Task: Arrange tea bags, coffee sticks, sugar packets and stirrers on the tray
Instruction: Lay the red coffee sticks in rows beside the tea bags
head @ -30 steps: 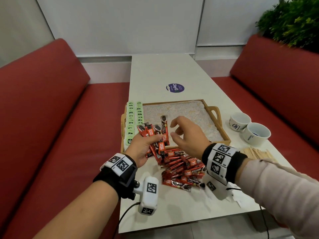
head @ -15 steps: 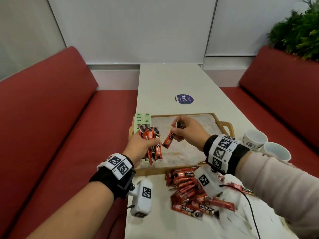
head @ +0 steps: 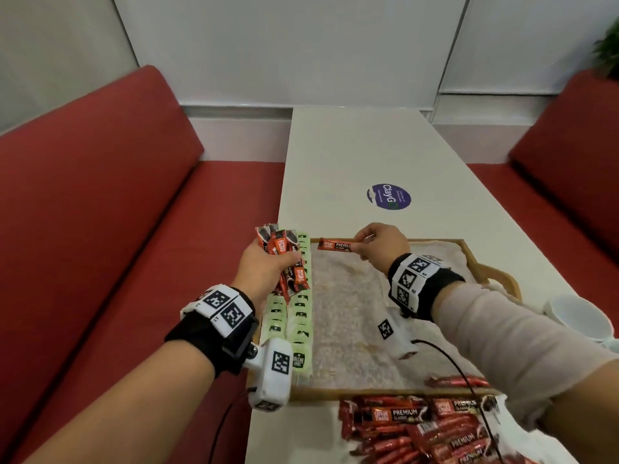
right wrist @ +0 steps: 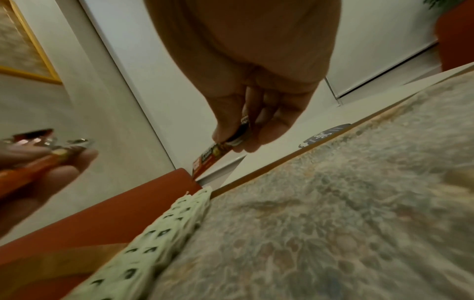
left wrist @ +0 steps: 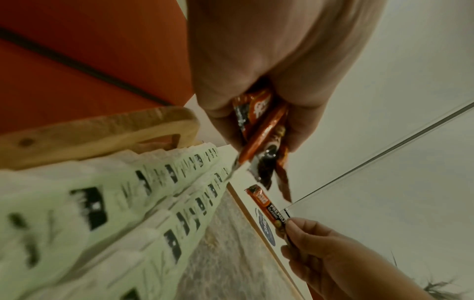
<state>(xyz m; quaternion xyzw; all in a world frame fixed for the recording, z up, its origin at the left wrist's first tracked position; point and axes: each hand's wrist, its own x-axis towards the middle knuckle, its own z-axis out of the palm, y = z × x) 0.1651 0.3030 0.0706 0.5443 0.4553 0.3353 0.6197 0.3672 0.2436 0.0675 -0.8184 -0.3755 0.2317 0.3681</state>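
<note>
Right hand (head: 380, 244) is pinching one red coffee stick (head: 335, 245) by its end, holding it flat over the far edge of the wooden tray (head: 495, 272), right beside the green tea bags (head: 299, 323) lined up along the tray's left side. Left hand (head: 264, 271) has its fingers wrapped round a bunch of coffee sticks (head: 284, 259) above those tea bags. More sticks sit in a loose pile (head: 418, 430) on the white table (head: 351, 152) near the tray's front edge.

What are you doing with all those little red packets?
Sorting drinks things onto a tray. The left hand holds a bunch of coffee sticks. The right hand pinches one stick over the tray's far edge. Green tea bags already line its left side. More sticks wait on the table.
</note>
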